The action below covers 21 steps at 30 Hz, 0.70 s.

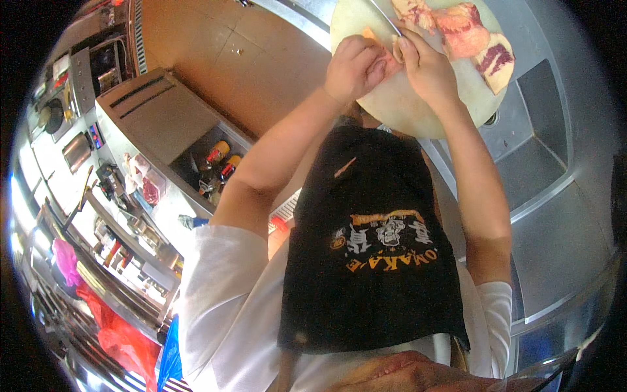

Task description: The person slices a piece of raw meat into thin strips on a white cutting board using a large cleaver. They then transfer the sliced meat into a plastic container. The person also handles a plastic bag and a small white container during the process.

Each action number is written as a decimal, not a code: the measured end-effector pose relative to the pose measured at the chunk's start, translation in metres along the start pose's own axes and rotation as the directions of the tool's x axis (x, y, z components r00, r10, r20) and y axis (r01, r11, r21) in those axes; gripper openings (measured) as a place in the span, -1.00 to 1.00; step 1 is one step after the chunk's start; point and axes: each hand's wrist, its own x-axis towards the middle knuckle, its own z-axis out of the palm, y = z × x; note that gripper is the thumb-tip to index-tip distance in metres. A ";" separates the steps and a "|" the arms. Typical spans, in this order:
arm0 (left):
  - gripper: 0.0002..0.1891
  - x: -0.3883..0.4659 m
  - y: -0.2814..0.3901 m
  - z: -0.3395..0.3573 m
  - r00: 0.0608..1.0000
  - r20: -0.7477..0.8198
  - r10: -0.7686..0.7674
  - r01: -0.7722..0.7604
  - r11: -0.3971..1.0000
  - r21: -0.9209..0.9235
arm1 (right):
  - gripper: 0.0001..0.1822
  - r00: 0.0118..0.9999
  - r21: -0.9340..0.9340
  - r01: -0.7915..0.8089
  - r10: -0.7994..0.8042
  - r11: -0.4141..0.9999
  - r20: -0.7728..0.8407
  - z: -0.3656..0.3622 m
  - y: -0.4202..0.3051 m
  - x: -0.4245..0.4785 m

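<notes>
A round pale cutting board (pixel 392 110) lies before me, partly over a metal sink. My left hand (pixel 356 68) has its fingers curled on a piece of fatty pink meat (pixel 391 64) at the board's left side. In my right hand (pixel 427 63) is a knife (pixel 387 17), its thin blade pointing away from me and its light handle partly hidden by my fingers. Beyond that hand lie a large lump of raw meat (pixel 463 30) and a fat-rimmed slab of meat (pixel 494 62). A small orange-yellow bit (pixel 369 33) shows behind my left hand.
The metal sink basin (pixel 534 147) is at right. On the left stands a steel counter unit (pixel 142 112) with bottles (pixel 218 151) in an open compartment and wrapped meat (pixel 152 188) on top. A pot (pixel 77 152) and red plastic bag (pixel 125 345) are farther left.
</notes>
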 end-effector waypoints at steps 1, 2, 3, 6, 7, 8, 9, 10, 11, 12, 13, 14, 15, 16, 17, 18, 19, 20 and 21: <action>-0.71 -0.003 0.002 -0.002 1.000 -0.004 -0.019 0.019 1.000 0.006 | -0.58 1.000 0.006 0.013 -0.013 1.000 -0.017 -0.005 -0.003 -0.004; -0.72 -0.002 0.000 -0.003 0.999 -0.006 -0.037 0.037 0.999 0.010 | -0.58 0.999 0.013 0.025 -0.024 1.000 -0.035 -0.016 -0.005 -0.020; -0.72 -0.003 0.000 -0.004 1.000 -0.022 -0.021 0.021 0.999 0.034 | -0.58 0.999 0.019 0.023 -0.023 1.000 -0.039 -0.025 -0.007 -0.044; -0.71 0.002 0.001 -0.002 0.999 -0.034 0.021 -0.018 0.997 0.079 | -0.64 0.999 -0.039 -0.005 0.007 0.999 0.041 -0.043 -0.006 -0.111; -0.71 0.005 0.005 -0.005 1.000 -0.015 0.019 -0.018 0.996 0.091 | -0.65 0.999 -0.059 0.009 -0.006 0.998 0.047 -0.048 -0.005 -0.130; -0.70 0.006 0.007 -0.007 1.000 0.001 0.015 -0.015 0.994 0.107 | -0.65 0.998 -0.074 -0.013 0.018 0.997 0.057 -0.052 -0.003 -0.144; -0.70 0.004 0.005 -0.006 1.000 0.005 0.013 -0.014 0.993 0.116 | -0.64 0.997 -0.085 -0.038 0.044 0.996 0.068 -0.055 -0.001 -0.157; -0.69 0.002 0.002 -0.004 1.000 0.009 0.010 -0.011 0.992 0.127 | -0.64 0.994 -0.097 -0.061 0.069 0.993 0.079 -0.056 0.001 -0.162; -0.69 0.000 0.000 -0.003 1.000 0.012 0.006 -0.008 0.990 0.138 | -0.63 0.994 -0.106 -0.059 0.069 0.993 0.085 -0.056 0.001 -0.161; -0.69 0.000 0.000 -0.004 1.000 0.020 0.002 -0.005 0.992 0.129 | -0.62 0.994 -0.116 -0.059 0.069 0.992 0.087 -0.056 0.000 -0.161; -0.69 0.000 0.000 -0.004 1.000 0.027 -0.003 0.000 0.993 0.120 | -0.62 0.994 -0.126 -0.058 0.069 0.990 0.090 -0.056 0.000 -0.161; -0.68 0.000 0.000 -0.005 0.999 0.032 -0.009 0.006 0.994 0.113 | -0.61 0.992 -0.145 -0.058 0.073 0.988 0.099 -0.054 0.001 -0.158; -0.69 0.002 0.002 -0.006 1.000 0.026 -0.008 0.005 0.994 0.109 | -0.61 0.991 -0.163 -0.057 0.075 0.985 0.108 -0.049 0.002 -0.152; -0.69 0.003 0.004 -0.007 1.000 0.019 -0.008 0.006 0.994 0.105 | -0.61 0.990 -0.181 -0.055 0.077 0.982 0.117 -0.045 0.003 -0.144; -0.70 0.003 0.006 -0.007 1.000 0.010 -0.009 0.008 0.995 0.102 | -0.61 0.987 -0.166 -0.069 0.092 0.984 0.135 -0.040 0.003 -0.137; -0.70 0.002 0.007 -0.007 1.000 -0.002 -0.004 0.004 0.996 0.094 | -0.60 0.982 -0.152 -0.081 0.105 0.985 0.156 -0.036 0.002 -0.128; -0.70 0.003 0.006 -0.006 1.000 -0.015 0.011 -0.009 0.996 0.086 | -0.60 0.979 -0.137 -0.093 0.116 0.986 0.168 -0.030 0.002 -0.117; -0.71 0.003 0.005 -0.005 0.999 -0.028 0.025 -0.023 0.997 0.078 | -0.59 0.984 -0.126 -0.079 0.098 0.989 0.147 -0.022 0.002 -0.102; -0.71 0.004 0.005 -0.005 0.999 -0.028 0.017 -0.015 0.998 0.068 | -0.58 0.988 -0.115 -0.062 0.077 0.991 0.131 -0.013 0.002 -0.085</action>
